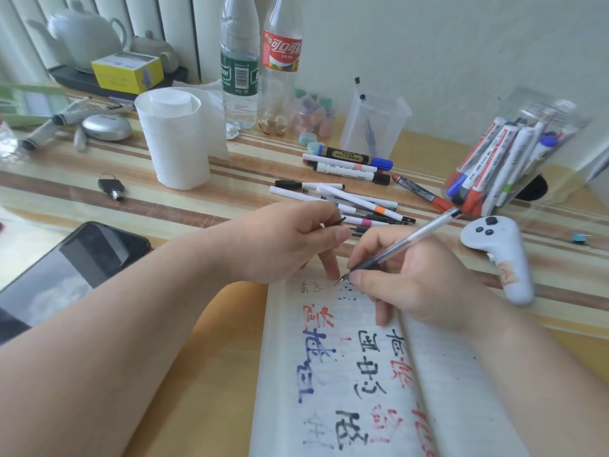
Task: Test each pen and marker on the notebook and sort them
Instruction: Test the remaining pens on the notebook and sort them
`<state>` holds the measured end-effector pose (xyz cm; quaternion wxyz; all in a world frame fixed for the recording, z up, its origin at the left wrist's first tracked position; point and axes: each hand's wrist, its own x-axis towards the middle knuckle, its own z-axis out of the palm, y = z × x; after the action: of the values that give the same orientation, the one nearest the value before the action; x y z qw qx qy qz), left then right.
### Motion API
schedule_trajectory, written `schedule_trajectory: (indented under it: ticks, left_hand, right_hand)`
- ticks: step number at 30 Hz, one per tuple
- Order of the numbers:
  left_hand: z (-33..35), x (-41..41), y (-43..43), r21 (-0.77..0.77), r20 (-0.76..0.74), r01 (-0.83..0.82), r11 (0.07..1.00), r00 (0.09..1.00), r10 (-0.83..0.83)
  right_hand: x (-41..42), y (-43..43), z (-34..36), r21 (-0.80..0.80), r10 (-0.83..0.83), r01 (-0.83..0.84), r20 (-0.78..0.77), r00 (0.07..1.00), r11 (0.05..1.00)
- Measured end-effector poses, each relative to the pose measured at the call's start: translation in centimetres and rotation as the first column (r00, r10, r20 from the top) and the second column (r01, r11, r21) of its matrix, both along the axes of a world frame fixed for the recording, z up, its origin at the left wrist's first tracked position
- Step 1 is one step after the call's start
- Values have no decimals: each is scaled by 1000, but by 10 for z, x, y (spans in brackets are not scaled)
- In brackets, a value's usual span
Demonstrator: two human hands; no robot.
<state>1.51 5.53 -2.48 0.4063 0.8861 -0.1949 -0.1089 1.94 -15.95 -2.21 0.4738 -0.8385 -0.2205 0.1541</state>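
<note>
An open notebook (333,384) lies in front of me, its page covered with red, blue and black writing. My right hand (415,285) grips a clear gel pen (405,242), whose tip touches the top of the page. My left hand (286,242) pinches a small black pen cap (337,222), and one finger presses the page's top edge. Several pens and markers (349,192) lie loose on the table beyond my hands. A clear container (514,153) at the right holds several more markers.
A clear plastic cup (374,127) with one pen stands at the back. A white paper roll (174,136), two bottles (260,61), a phone (69,268), keys (112,188), a white controller (501,255) and teapots (82,31) crowd the striped table.
</note>
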Motion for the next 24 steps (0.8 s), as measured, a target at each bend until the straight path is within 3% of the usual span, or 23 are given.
schedule_trajectory:
  ticks: [14,19,24]
  left_hand:
    - [-1,1,-2,23,11,-9,1000,1000,9]
    - [0,2,-3,39,1,-6,999,1000,5]
    - [-1,1,-4,49,7,-10,999,1000,9]
  right_hand:
    - [7,1,-9,-1,-17,17,-69,997,1000]
    - [7,-2,-8,92,-54,70,-170,984,993]
    - [6,-4,-9,73,-76,85,-121,990,994]
